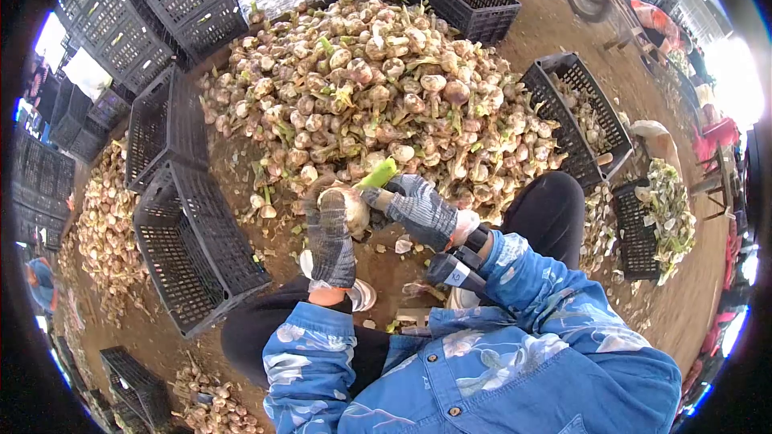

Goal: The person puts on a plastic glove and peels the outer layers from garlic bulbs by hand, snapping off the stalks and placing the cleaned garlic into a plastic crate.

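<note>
In the head view my left hand (330, 233), in a grey knitted glove, is wrapped round a pale garlic bulb (355, 210) in front of my body. My right hand (420, 210), gloved the same way, is closed beside the bulb at its green stem (378, 174). Whatever lies inside the right fingers is too hidden to name. Just beyond both hands rises a large heap of garlic bulbs (378, 88) with stems. A dark device is strapped at my right wrist.
Empty black crates (193, 249) stand to the left, with stacked crates (153, 8) behind. On the right are a crate holding some garlic (583, 108) and another with peelings (639, 229). More garlic (108, 225) lies far left. A person in blue (42, 281) is at the left edge.
</note>
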{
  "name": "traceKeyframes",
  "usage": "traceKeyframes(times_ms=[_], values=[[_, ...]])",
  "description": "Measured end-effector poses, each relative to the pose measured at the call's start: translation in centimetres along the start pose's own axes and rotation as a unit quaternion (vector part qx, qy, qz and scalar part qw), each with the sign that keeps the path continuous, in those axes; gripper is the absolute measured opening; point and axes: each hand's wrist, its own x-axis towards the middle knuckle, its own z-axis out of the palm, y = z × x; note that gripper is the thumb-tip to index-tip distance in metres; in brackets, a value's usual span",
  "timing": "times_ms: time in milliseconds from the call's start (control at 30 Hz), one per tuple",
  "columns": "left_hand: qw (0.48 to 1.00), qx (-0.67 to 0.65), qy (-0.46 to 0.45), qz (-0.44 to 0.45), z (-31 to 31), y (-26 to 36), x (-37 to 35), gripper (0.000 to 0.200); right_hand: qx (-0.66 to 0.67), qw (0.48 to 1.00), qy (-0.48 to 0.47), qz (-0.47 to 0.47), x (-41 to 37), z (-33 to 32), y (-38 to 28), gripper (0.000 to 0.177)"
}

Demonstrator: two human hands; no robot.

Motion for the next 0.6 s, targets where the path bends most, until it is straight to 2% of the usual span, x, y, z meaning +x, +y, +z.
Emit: traceKeyframes(times_ms=[133,200,267,300,333,367,400,433,467,500,533,567,600], values=[[1.000,0.001,-0.002,0.010,0.6,1.9,-0.6,0.037,0.034,0.999,-0.027,-0.009,-0.4,-0.1,-0.3,0.033],[1.000,-0.003,0.005,0.004,0.6,2.1,-0.6,0.035,0.069,0.994,-0.061,-0.051,-0.4,-0.2,0.1,0.032],[0.994,0.098,-0.014,0.035,-0.2,1.3,-0.1,0.033,0.036,0.996,-0.064,-0.046,-0.9,-0.5,-0.5,0.032],[0.994,0.098,-0.015,0.035,-1.2,-0.4,0.7,0.033,0.002,0.997,-0.066,-0.041,-1.1,-0.6,-0.9,0.034],[0.964,0.231,-0.025,0.130,-2.5,-2.8,1.8,0.027,0.002,0.997,-0.066,-0.041,-1.1,-0.5,-1.2,0.034],[0.906,0.358,-0.034,0.222,-3.3,-4.0,2.4,0.022,0.024,0.997,-0.069,-0.019,-1.0,-0.5,-1.4,0.034],[0.906,0.358,-0.035,0.221,-3.2,-4.0,2.2,0.022,0.047,0.996,-0.071,0.004,-1.1,-0.4,-1.4,0.035],[0.959,0.237,-0.039,0.153,-2.8,-4.0,1.9,0.024,0.087,0.994,-0.069,0.000,-0.9,-0.4,-1.0,0.035],[0.990,0.110,-0.041,0.082,-2.2,-4.0,1.8,0.025,0.086,0.994,-0.067,0.000,-0.8,-0.4,-0.9,0.035],[0.990,0.110,-0.041,0.082,-1.6,-4.3,1.4,0.025,0.046,0.998,-0.047,0.001,-0.7,-0.3,-0.9,0.036],[0.997,0.067,0.001,0.047,-1.0,-4.6,0.8,0.027,0.006,1.000,-0.028,0.002,-0.6,-0.1,-0.8,0.038],[0.999,0.024,0.044,0.012,-0.6,-4.7,0.4,0.029,-0.009,1.000,-0.026,-0.004,-0.5,0.0,-0.7,0.041],[0.999,0.025,0.045,0.012,-0.5,-3.7,0.3,0.029,-0.009,1.000,-0.027,-0.003,-0.4,0.0,-0.4,0.041]])
